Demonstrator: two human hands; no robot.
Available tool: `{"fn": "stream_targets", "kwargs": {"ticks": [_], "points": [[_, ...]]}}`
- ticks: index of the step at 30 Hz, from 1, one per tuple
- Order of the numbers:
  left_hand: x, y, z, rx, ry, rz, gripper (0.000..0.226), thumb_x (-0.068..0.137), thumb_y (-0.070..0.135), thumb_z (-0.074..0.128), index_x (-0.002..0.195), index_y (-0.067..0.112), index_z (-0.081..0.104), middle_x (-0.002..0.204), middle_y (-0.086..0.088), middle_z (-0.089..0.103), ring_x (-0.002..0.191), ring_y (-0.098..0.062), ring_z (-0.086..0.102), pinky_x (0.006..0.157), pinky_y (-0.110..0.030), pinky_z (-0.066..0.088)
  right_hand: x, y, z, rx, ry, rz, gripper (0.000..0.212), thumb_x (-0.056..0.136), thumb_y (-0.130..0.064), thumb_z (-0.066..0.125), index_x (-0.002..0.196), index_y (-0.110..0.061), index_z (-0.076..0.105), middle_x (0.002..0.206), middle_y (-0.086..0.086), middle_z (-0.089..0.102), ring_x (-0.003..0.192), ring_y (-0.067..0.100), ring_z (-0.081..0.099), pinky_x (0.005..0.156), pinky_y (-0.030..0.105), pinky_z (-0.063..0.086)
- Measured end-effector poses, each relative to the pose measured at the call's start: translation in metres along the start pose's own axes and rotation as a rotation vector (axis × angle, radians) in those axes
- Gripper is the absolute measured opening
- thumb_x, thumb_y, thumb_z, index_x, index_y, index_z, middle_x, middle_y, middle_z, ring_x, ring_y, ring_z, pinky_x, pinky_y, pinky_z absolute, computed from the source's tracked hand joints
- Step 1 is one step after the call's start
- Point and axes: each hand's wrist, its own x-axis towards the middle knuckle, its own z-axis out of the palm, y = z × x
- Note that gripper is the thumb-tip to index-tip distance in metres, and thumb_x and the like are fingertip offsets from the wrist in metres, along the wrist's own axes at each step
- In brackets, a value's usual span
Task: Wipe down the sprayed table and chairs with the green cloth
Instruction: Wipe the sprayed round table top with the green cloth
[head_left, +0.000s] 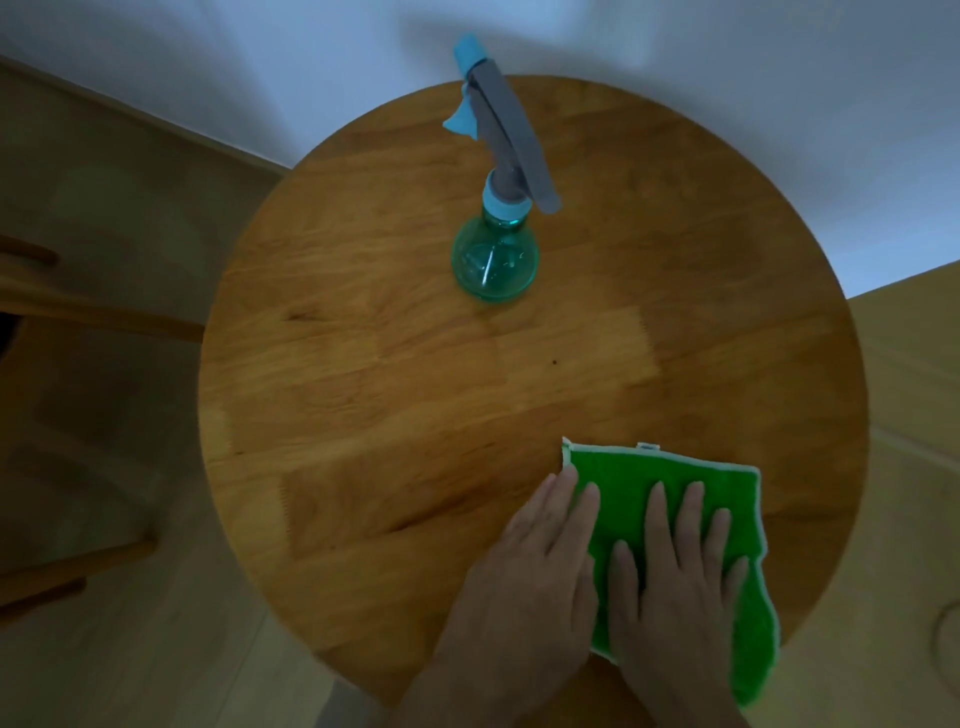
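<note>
Wiping the table top, early stage. The left hand (524, 582) and right hand (675, 587) lie side by side, fingers (657, 512) straight and released, pressing the green cloth (737, 499) flat against the round wooden table (363, 415). The cloth lies beneath and just beyond the fingertips, at the near right edge; its lower corner droops over the rim below the right palm. The left hand covers only the cloth's left border. A spray bottle (493, 260) stands well beyond the fingertips, near the centre. Part of a chair (78, 306) shows far left of the fingers. Judged next: the cloth must sweep outward across the untouched surface, passing round the bottle or lifting it clear.
</note>
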Motion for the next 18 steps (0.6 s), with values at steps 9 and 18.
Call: {"fn": "stream_targets", "kwargs": {"ticks": [9, 18], "points": [[-0.003, 0.011, 0.014, 0.107, -0.085, 0.025, 0.034, 0.097, 0.034, 0.05, 0.128, 0.021, 0.045, 0.121, 0.001, 0.047, 0.104, -0.016, 0.046, 0.082, -0.032, 0.046, 0.003, 0.047, -0.049, 0.073, 0.157, -0.114, 0.038, 0.071, 0.01, 0.073, 0.109, 0.003, 0.066, 0.117, 0.021, 0.061, 0.106, 0.04, 0.058, 0.089, 0.04, 0.038], [0.012, 0.014, 0.005, 0.073, -0.021, -0.073, 0.015, 0.094, 0.017, 0.051, 0.108, 0.022, 0.054, 0.107, 0.005, 0.047, 0.1, -0.012, 0.041, 0.079, -0.026, 0.042, 0.017, 0.077, -0.047, -0.069, 0.22, -0.305, 0.021, 0.074, 0.005, 0.075, 0.094, 0.001, 0.074, 0.108, 0.025, 0.065, 0.099, 0.046, 0.06, 0.087, 0.054, 0.049]]}}
